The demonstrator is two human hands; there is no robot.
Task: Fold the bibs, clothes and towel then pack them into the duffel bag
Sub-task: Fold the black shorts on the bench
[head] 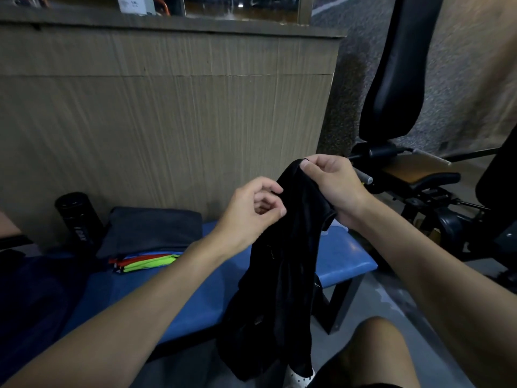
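Above the blue bench [344, 261] the right hand [333, 186] pinches the black garment [279, 275] at its top; the left hand [251, 208] curls at its edge, grip unclear. Best find both shoulders first.

Arms outstretched; right grip [330, 186] pinches garment [279, 275]; left grip [251, 208] curled beside.

A: Is your picture bright?
B: No, it's dim. The black cloth [282, 261] is so dark you can't see its folds.
A: Is it sharp?
B: Not quite — the wall [167, 121] looks smeared, and things stretch and lean near the edges.
A: Any shine?
B: Soft light on the blue bench [344, 256], and a small glint in the glass [240, 5] up top.
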